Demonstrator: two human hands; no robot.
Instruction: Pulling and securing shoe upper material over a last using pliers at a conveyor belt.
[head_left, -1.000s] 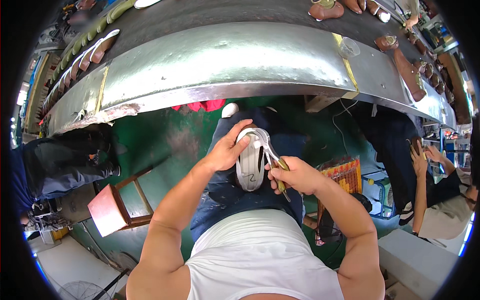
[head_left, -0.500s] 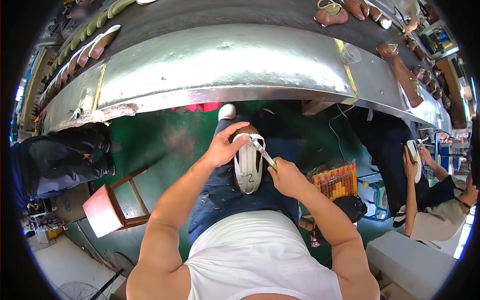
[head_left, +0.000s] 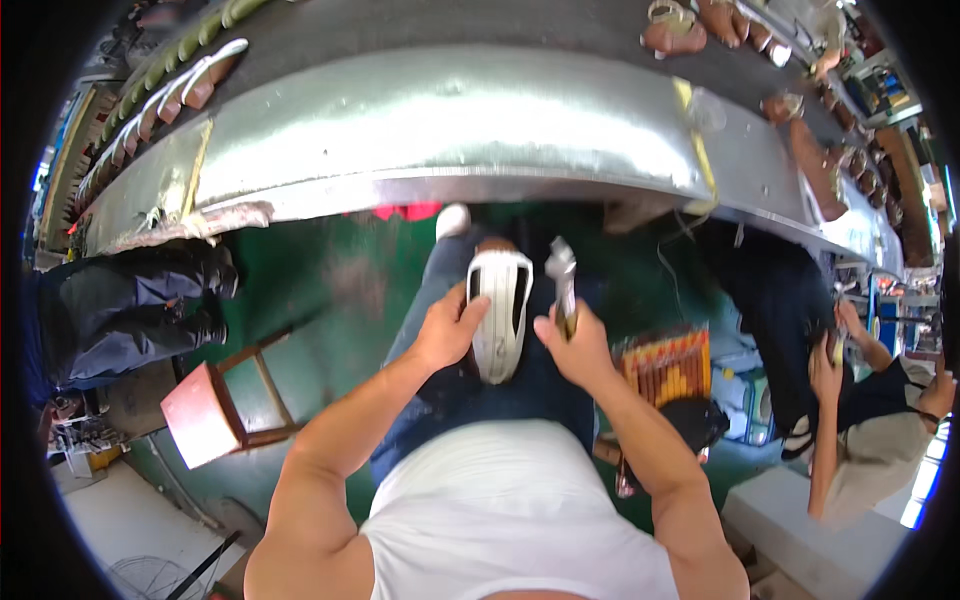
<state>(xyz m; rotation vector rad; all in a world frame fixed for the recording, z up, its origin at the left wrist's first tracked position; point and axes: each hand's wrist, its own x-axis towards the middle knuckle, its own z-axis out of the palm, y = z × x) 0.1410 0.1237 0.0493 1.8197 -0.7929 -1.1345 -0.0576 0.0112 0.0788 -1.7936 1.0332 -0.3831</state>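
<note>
Shoe [head_left: 500, 325] is gripped by left hand [head_left: 448, 332], near side of bench [head_left: 440, 125]. Pliers [head_left: 564, 275] (head blurred) are clasped in right hand [head_left: 580, 350], same side of bench. Brown shoes [head_left: 676, 40] are set out on bench.

On the long, pale sole [head_left: 498, 318] of the upturned white-and-brown shoe [head_left: 496, 366] in front of me, I saw one small, dark, curved mark [head_left: 500, 348] that looked handwritten. It stood by itself toward the rounded end nearest me, roughly midway between the sole's two long edges, a thin line against the white surface. It was slightly blurred, and I made out its bent shape better than its detail. I could read no printed words.
</note>
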